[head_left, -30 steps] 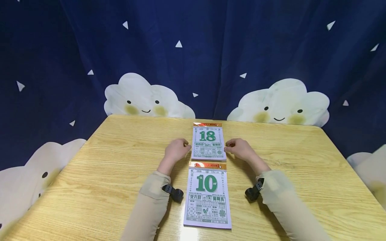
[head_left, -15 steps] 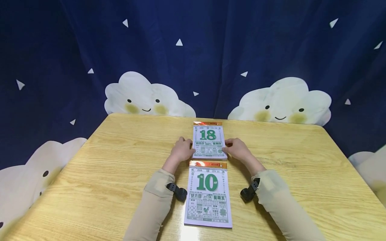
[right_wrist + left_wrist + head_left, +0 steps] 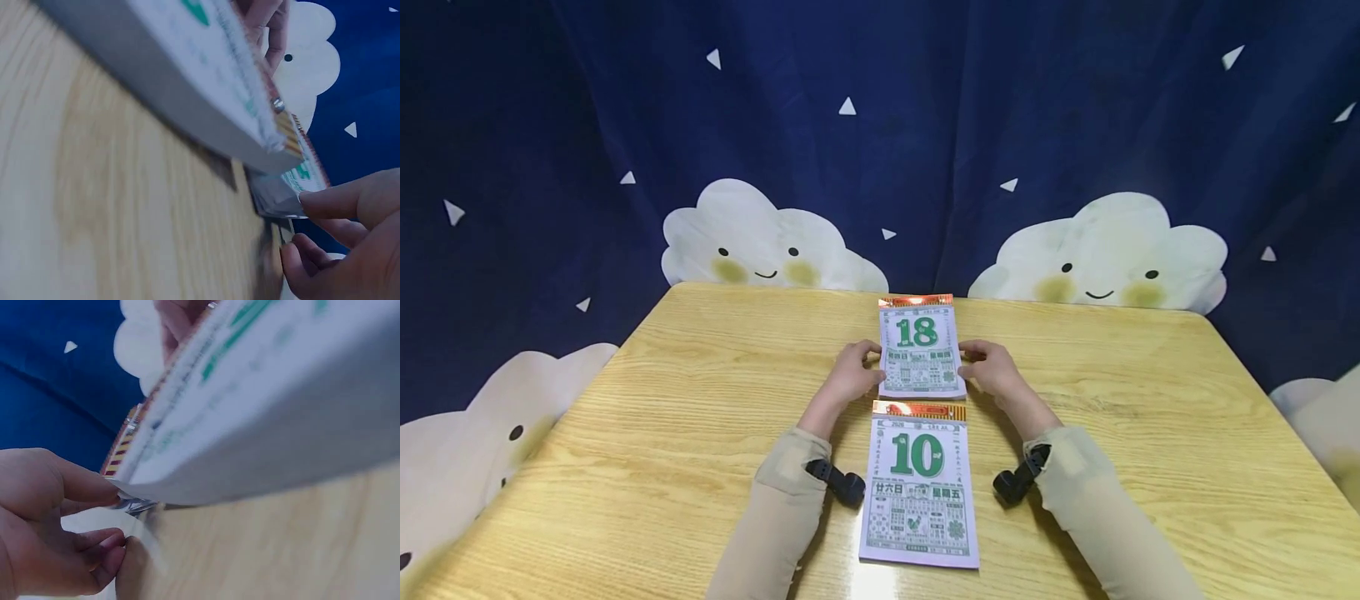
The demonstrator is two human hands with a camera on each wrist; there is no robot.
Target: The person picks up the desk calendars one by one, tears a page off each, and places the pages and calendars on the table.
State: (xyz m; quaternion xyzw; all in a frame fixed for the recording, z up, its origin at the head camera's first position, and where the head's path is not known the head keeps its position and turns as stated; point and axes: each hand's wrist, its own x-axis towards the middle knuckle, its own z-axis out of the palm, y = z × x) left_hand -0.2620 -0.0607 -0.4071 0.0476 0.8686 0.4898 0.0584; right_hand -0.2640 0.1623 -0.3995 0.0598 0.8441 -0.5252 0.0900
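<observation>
Two tear-off calendars lie in a column in the head view. The far calendar (image 3: 917, 354) shows a green 18, the near calendar (image 3: 917, 500) a green 10; each has a shiny red-and-gold top strip. My left hand (image 3: 852, 372) holds the far calendar by its left edge, thumb nearer to me than the fingers. On its right edge my right hand (image 3: 996, 369) has a matching grip. The right wrist view shows thumb and fingers of the right hand (image 3: 356, 225) at the far calendar's side (image 3: 303, 178). In the left wrist view, the near calendar (image 3: 250, 425) hides much of the far one.
The calendars are on a light wooden table (image 3: 700, 375). Behind its far edge hangs a dark blue curtain (image 3: 910, 150) with white clouds and small triangles. Black wrist cameras on both forearms sit either side of the near calendar.
Both hands have closed in from beside the far calendar onto its side edges. Its top strip now appears slightly higher, farther from the near calendar's number. The near calendar stays put.
</observation>
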